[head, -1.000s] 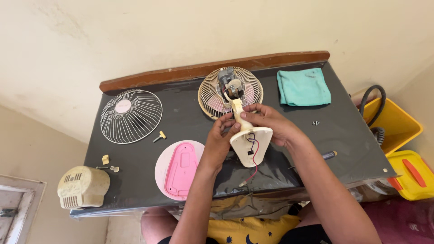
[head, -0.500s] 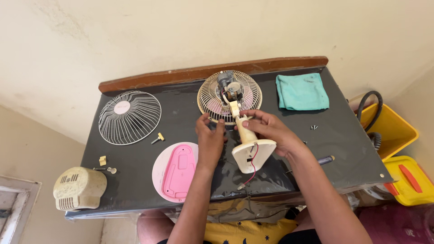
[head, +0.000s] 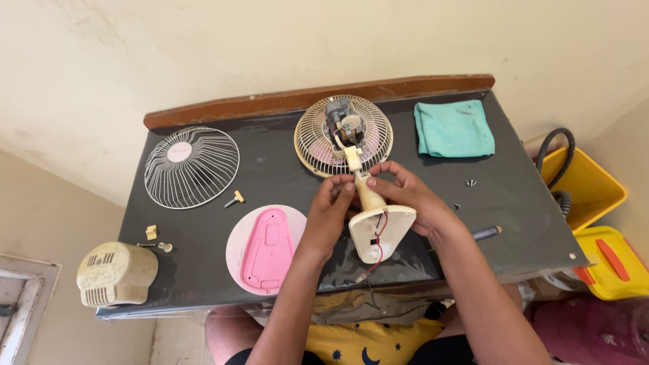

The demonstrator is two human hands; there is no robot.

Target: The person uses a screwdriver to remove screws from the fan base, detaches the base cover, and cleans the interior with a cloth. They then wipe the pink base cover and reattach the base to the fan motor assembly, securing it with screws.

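A small cream table fan lies taken apart on a dark table (head: 270,176). Its rear grille with the motor (head: 343,134) rests flat at the back, joined to a cream neck and stand (head: 376,220). My left hand (head: 328,211) and my right hand (head: 405,196) both grip the neck from either side. The underside of the stand faces me, with red and black wires (head: 378,236) hanging out.
A loose front grille (head: 191,165) lies at the left, a pink and white base cover (head: 263,249) in front, a cream motor housing (head: 115,274) at the left corner. A teal cloth (head: 453,128) lies back right. Small screws and a screwdriver (head: 487,234) are scattered; yellow bins (head: 588,196) stand right.
Both hands stay on the fan's neck. My left hand has slid a little lower along it and the stand has tilted slightly; the camera view shifted.
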